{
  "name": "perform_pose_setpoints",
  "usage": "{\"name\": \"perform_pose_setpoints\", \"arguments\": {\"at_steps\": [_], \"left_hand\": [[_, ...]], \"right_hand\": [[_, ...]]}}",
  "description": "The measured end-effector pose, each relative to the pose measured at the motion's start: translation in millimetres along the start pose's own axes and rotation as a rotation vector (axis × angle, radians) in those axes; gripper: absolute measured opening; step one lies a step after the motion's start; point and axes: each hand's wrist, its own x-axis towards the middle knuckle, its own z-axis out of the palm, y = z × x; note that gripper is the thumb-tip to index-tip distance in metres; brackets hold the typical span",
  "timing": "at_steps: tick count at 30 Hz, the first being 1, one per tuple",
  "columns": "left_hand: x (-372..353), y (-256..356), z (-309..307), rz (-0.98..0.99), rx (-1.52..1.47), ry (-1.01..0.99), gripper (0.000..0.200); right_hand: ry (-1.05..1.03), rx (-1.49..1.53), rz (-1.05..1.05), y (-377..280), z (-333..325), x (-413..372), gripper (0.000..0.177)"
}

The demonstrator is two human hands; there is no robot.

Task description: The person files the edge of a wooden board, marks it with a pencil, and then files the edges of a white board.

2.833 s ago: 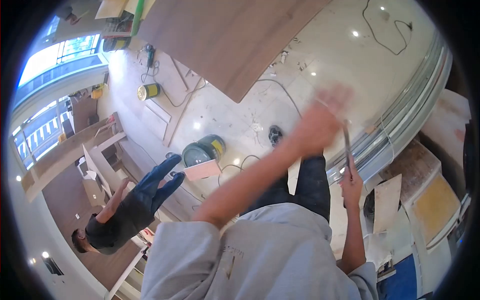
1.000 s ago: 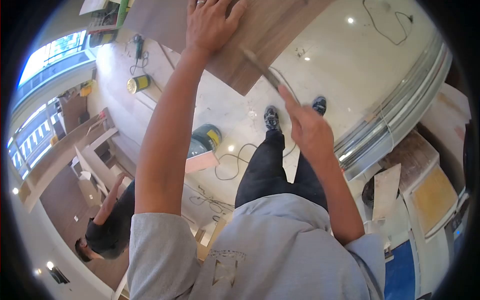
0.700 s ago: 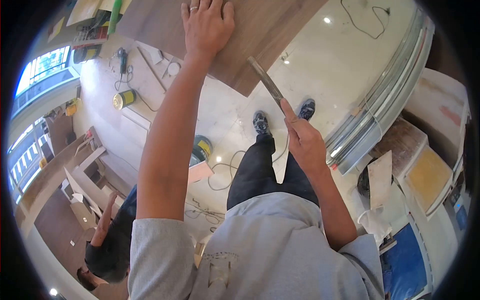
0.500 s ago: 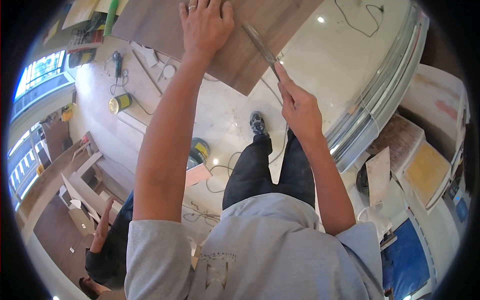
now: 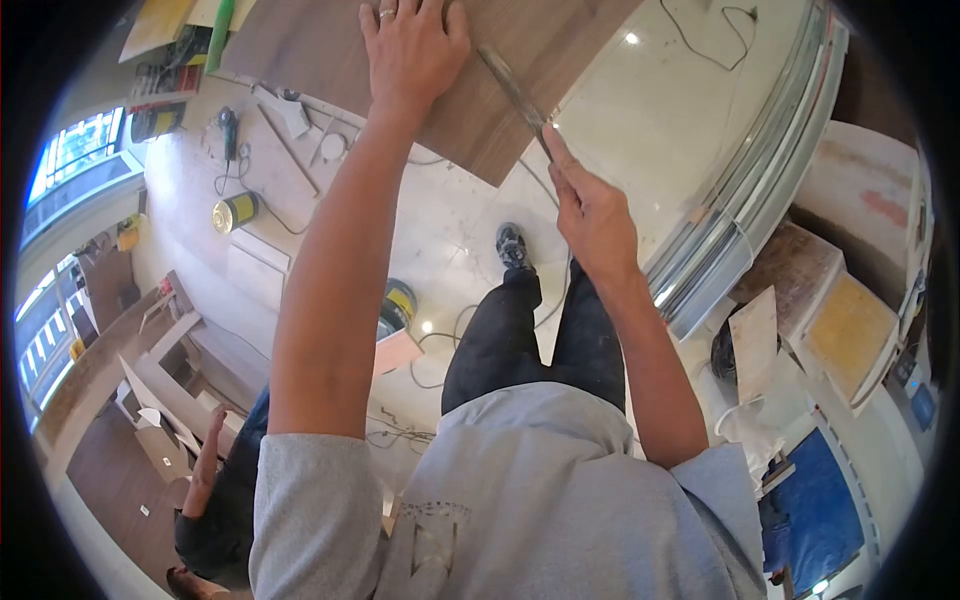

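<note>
A brown wood-grain board [image 5: 540, 70] reaches in from the top of the view, one corner pointing toward me. My left hand [image 5: 415, 50] lies on its face with the fingers spread, a ring on one of them. In my right hand [image 5: 595, 215] is a long, flat metal file [image 5: 512, 88], gripped at its near end with the index finger stretched along it. The file lies slanted across the board's right edge, its far end over the board's face. My fingers hide the file's near end.
Long metal profiles [image 5: 745, 215] are stacked on the right, near stained boards [image 5: 850, 335]. On the left are a yellow-labelled can [image 5: 235, 213], a corded power tool [image 5: 229, 135] and a co-worker in dark clothes [image 5: 225, 510]. Cables [image 5: 400, 430] trail over the floor.
My right hand and the file have shifted slightly left in the view. The left hand stays on the board, and the whole scene has moved a little with my head.
</note>
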Motion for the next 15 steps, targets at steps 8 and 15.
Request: {"name": "perform_pose_setpoints", "arguments": {"at_steps": [8,15], "left_hand": [[-1,-4,1,-0.01,0.029,-0.097,0.057],[3,-7,0,0.009,0.063,-0.156,0.056]], "right_hand": [[-0.061,-0.038,-0.082,33,11,-61,0.065],[0.1,0.03,0.055,11,-27,36,0.057]]}}
